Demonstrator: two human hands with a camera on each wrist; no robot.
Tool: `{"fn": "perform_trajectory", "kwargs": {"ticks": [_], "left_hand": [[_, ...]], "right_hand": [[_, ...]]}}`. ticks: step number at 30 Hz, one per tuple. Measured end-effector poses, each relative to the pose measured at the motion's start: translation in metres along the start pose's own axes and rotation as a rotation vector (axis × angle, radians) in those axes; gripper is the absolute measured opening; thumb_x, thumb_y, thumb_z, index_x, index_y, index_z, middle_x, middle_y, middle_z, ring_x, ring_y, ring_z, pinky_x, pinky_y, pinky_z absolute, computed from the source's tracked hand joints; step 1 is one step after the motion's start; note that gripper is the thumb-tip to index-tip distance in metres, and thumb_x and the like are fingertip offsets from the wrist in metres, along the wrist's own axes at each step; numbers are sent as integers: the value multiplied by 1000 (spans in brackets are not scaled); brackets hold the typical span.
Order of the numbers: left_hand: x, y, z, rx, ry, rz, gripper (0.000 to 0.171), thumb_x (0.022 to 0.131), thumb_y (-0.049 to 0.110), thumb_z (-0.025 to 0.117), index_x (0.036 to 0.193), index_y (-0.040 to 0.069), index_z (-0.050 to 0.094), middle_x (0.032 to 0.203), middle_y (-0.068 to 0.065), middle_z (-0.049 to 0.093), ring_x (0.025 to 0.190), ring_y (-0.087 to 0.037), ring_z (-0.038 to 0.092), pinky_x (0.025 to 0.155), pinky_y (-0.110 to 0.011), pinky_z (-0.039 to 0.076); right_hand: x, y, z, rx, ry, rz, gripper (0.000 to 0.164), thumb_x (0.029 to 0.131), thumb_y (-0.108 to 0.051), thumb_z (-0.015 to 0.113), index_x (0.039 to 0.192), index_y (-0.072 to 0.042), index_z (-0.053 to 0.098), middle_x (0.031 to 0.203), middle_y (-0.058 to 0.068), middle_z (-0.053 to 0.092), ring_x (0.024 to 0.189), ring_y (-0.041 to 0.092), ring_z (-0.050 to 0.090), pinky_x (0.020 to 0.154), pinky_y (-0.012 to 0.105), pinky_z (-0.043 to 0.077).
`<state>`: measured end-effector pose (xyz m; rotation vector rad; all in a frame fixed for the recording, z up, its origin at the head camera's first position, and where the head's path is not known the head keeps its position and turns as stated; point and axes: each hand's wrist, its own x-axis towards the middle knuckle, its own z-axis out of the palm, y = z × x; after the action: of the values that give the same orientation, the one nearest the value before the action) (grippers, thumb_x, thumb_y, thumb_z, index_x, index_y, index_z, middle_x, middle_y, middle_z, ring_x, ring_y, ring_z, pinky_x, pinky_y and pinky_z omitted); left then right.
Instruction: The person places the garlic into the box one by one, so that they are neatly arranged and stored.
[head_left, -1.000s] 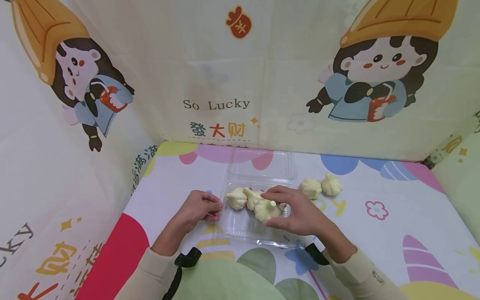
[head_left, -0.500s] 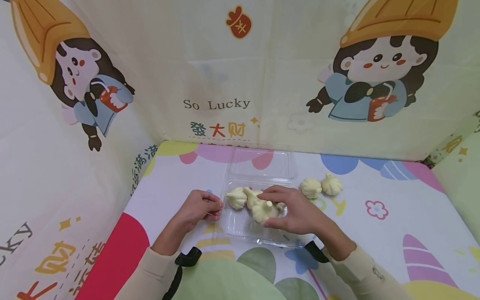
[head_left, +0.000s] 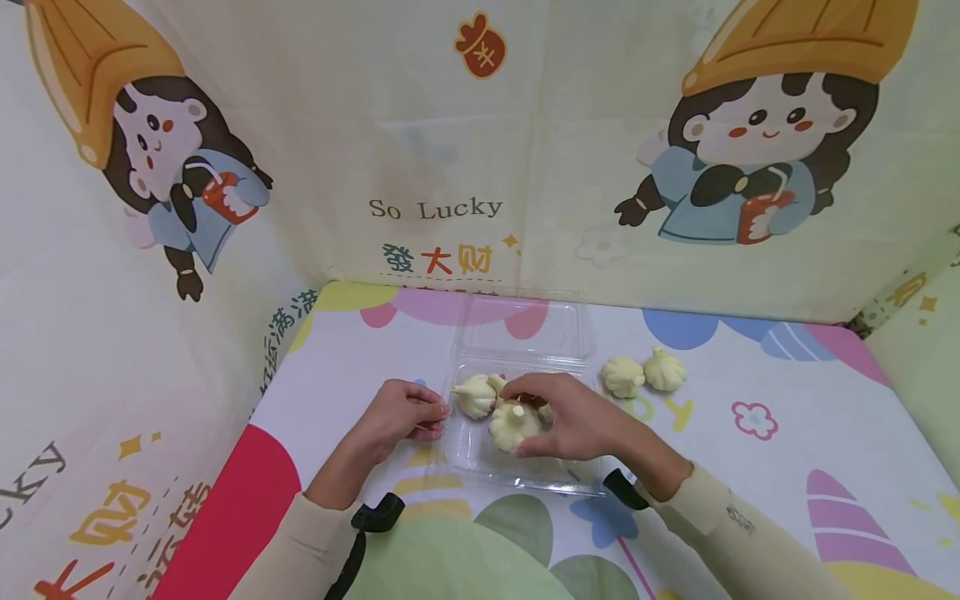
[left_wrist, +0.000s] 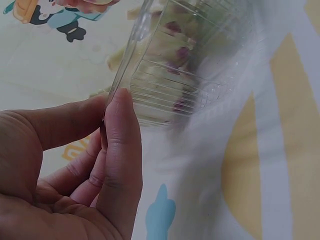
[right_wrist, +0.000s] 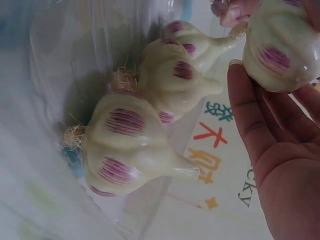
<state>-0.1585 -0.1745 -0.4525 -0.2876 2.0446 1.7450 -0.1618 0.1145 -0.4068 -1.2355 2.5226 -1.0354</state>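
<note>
A clear plastic clamshell box (head_left: 480, 462) lies with its lid folded back, and my left hand (head_left: 401, 417) pinches its left rim between thumb and finger (left_wrist: 122, 135). My right hand (head_left: 573, 421) grips a pale garlic bulb (head_left: 512, 427) with purple-streaked skin, held over the box with its stem up. Below it, bulbs sit in a row inside the box; the right wrist view shows a near garlic bulb (right_wrist: 127, 150), a middle garlic bulb (right_wrist: 167, 80) and a far one, roots and stems visible. From the head view, my right hand partly covers this row.
Two more garlic bulbs (head_left: 643, 373) lie side by side on the table, right of the box. The open lid (head_left: 521, 329) reaches back toward the cream printed cloth wall (head_left: 555, 167). A colourful patterned cloth (head_left: 720, 467) covers the table.
My right hand has shifted left over the box, carrying the garlic bulb toward the left end of the row. The left hand keeps its pinch on the rim.
</note>
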Motion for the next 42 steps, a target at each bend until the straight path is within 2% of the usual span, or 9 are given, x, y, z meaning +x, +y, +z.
{"fn": "perform_trajectory", "kwargs": {"ticks": [6, 14, 24, 35, 42], "left_hand": [[1, -1, 0, 4, -1, 6, 15, 93, 2, 74, 101, -10, 68, 80, -9, 73, 64, -11, 69, 63, -26, 65], [1, -1, 0, 8, 6, 3, 15, 93, 2, 74, 101, -9, 69, 80, -9, 73, 64, -11, 68, 63, -26, 65], [0, 0, 1, 15, 13, 1, 14, 94, 3, 74, 100, -9, 68, 79, -8, 72, 64, -10, 68, 62, -27, 65], [1, -1, 1, 11, -1, 8, 15, 94, 3, 74, 99, -9, 68, 78, -7, 73, 63, -10, 68, 62, -26, 65], [1, -1, 0, 13, -1, 8, 15, 94, 4, 75, 99, -9, 68, 78, -7, 73, 63, -10, 68, 62, -26, 65]], "right_hand": [[8, -1, 2, 43, -23, 23, 50, 73, -29, 95, 114, -17, 68, 106, -7, 72, 98, 6, 64, 92, 29, 58], [17, -1, 6, 84, -74, 49, 46, 73, -27, 95, 112, -20, 71, 102, -9, 71, 91, 5, 61, 84, 25, 56], [26, 4, 10, 68, -104, -49, 43, 75, -25, 93, 115, -18, 77, 112, -4, 72, 100, 6, 63, 87, 25, 58], [33, 6, 16, 40, -127, -59, 46, 75, -27, 92, 118, -16, 78, 111, -4, 73, 97, 6, 61, 82, 20, 54], [37, 6, 17, 8, -141, -58, 48, 76, -28, 92, 119, -14, 77, 117, -3, 75, 107, 11, 67, 91, 26, 57]]}}
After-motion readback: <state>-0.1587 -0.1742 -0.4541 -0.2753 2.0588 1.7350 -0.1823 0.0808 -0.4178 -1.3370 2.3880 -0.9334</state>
